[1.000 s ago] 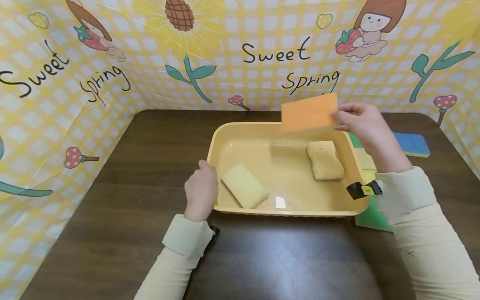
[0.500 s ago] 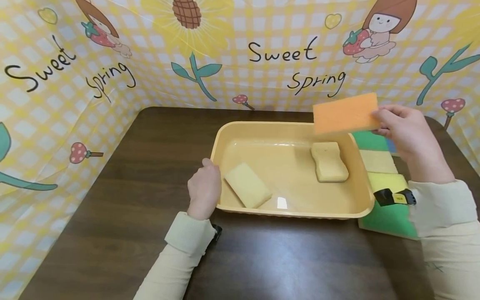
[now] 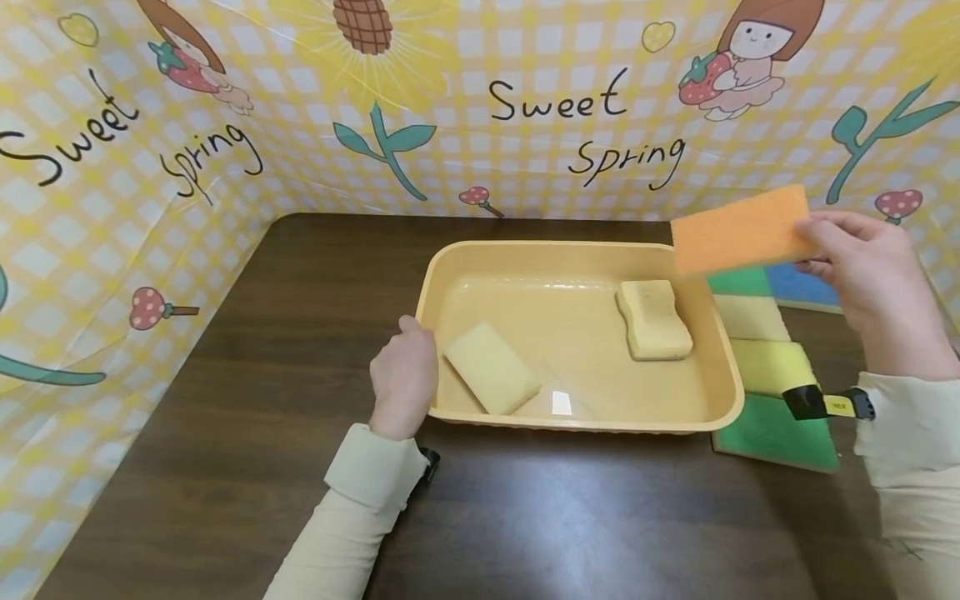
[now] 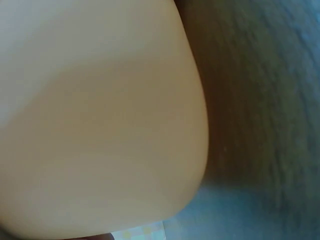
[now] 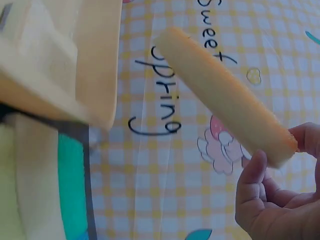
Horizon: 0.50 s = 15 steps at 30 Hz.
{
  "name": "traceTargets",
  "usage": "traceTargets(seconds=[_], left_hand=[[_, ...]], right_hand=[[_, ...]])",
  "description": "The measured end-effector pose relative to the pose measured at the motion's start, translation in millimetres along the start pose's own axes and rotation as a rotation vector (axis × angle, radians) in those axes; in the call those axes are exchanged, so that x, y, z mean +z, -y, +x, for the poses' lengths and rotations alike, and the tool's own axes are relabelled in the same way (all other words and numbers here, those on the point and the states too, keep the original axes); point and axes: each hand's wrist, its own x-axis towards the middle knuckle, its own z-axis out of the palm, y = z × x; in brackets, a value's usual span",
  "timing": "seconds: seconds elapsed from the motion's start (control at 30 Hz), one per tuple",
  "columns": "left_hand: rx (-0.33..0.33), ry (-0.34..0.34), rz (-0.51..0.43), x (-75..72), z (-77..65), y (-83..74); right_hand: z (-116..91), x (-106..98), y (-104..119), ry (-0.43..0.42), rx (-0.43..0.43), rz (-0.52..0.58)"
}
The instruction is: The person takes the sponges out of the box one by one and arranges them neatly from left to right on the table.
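Pinched at one end by my right hand (image 3: pixel 873 267) is a flat orange sponge (image 3: pixel 738 233), held up above the back right corner of a yellow plastic basin (image 3: pixel 585 423). In the right wrist view the sponge (image 5: pixel 225 95) shows a pale edge under its orange face, with thumb and fingertips at its end. My left hand (image 3: pixel 405 379) grips the basin's left rim. Inside the basin lie a pale yellow rectangular sponge (image 3: pixel 491 367) at the front left and a wavy-sided yellow sponge (image 3: pixel 654 321) at the right. The left wrist view is mostly filled by the basin wall (image 4: pixel 110 140).
Right of the basin, several sponges lie in a row: a green one (image 3: pixel 776 433), a yellow one (image 3: pixel 772 365), a cream one (image 3: pixel 750 319), another green one (image 3: pixel 738 282). A blue sponge (image 3: pixel 802 286) lies behind, partly hidden. A patterned cloth (image 3: pixel 525 158) hangs behind the dark table (image 3: pixel 300 308).
My right hand has moved to the right with the orange sponge, from over the basin's back edge to its back right corner. The left hand stays on the rim.
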Motion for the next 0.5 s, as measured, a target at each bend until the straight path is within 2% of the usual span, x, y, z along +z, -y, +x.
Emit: traceTargets(seconds=[0.17, 0.27, 0.33, 0.5], left_hand=[[0.013, -0.008, 0.010, -0.6, 0.2, -0.4], [0.011, -0.006, 0.018, -0.8, 0.5, -0.4], [0.006, -0.003, 0.019, -0.8, 0.9, -0.3], [0.010, -0.007, 0.014, -1.0, 1.0, -0.6]], right_hand=[[-5.4, -13.0, -2.4, -0.022, 0.018, 0.104], [1.4, -24.8, -15.5, -0.031, 0.035, 0.147], [20.1, -41.4, -39.2, -0.038, 0.034, 0.164], [87.5, -99.6, -121.2, -0.028, -0.050, 0.247]])
